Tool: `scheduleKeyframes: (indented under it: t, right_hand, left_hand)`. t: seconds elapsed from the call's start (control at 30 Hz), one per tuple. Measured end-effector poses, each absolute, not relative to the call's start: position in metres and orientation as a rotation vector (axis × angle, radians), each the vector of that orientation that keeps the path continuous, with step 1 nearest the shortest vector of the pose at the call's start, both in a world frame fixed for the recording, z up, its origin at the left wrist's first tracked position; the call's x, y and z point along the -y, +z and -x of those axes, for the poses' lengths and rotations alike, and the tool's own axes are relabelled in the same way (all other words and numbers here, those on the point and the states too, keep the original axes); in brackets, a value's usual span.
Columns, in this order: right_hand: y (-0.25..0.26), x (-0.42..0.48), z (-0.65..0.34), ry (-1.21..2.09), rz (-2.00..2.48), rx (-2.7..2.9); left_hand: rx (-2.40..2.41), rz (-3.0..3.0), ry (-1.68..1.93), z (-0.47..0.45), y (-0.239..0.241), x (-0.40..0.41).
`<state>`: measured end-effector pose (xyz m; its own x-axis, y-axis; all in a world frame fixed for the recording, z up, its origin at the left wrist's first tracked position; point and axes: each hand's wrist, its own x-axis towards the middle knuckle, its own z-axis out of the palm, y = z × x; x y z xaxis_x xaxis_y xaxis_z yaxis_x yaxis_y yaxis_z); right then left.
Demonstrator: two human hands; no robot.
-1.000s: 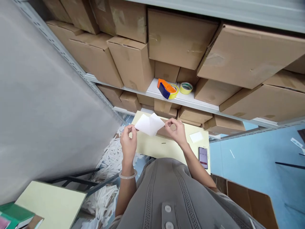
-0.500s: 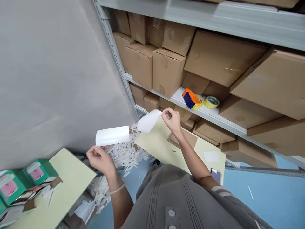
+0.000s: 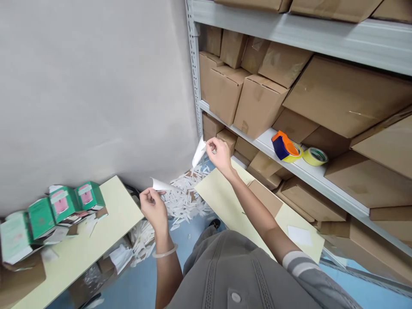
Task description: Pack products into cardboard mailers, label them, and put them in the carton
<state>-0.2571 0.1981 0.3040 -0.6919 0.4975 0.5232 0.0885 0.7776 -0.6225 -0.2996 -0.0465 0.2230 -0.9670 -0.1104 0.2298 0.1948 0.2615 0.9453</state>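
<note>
My left hand point(image 3: 154, 209) is closed in a pinch on a thin white sheet point(image 3: 160, 185), which stands up from the fingers and curls. Further right, my right hand point(image 3: 220, 155) pinches the edge of another curled white sheet point(image 3: 198, 154) that hangs to the left of the fingertips. The two sheets look separate, with a gap between them. Beneath both hands lies a heap of white paper strips point(image 3: 185, 197). Whether the sheets are paper or film I cannot tell.
At left, a pale yellow table point(image 3: 119, 206) bears green boxes point(image 3: 62, 204). A second pale table point(image 3: 212, 189) at right holds a brown cardboard piece point(image 3: 265, 197) and a white card point(image 3: 299, 235). Behind it, a metal shelf point(image 3: 244, 139) carries cartons point(image 3: 259, 105), a tape dispenser point(image 3: 283, 146) and a tape roll point(image 3: 315, 156).
The view has turned left, so shelf and tables appear further right. Both sheets have tilted and now show narrower. My hands are closer together in the picture, still pinching.
</note>
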Motion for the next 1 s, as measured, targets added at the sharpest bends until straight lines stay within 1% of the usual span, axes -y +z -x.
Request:
scheduleKeyframes:
  t: [0.13, 0.27, 0.4, 0.5, 0.7, 0.9, 1.0]
  right_hand:
    - [0.292, -0.187, 0.271, 0.876, 0.336, 2.353]
    - [0.266, -0.18, 0.27, 1.077, 0.22, 2.583]
    - [0.239, -0.177, 0.25, 1.248, 0.327, 2.666]
    - [0.228, -0.177, 0.229, 1.305, 0.412, 2.662]
    - [0.235, -0.172, 0.201, 1.386, 0.508, 2.642]
    - [0.252, -0.156, 0.183, 1.623, 0.383, 2.348]
    - [0.254, -0.157, 0.174, 1.697, 0.402, 2.191]
  left_hand:
    - [2.295, 0.104, -1.758, 0.298, 0.224, 0.049]
    - [2.32, 0.14, -1.744, 0.294, 0.227, 0.047]
    - [2.348, 0.191, -1.752, 0.292, 0.229, 0.043]
    - [2.372, 0.193, -1.762, 0.291, 0.229, 0.039]
    - [2.442, 0.333, -1.723, 0.284, 0.236, 0.02]
    - [2.445, 0.622, -1.846, 0.271, 0.243, -0.015]
    - [2.471, 0.856, -1.872, 0.26, 0.245, -0.033]
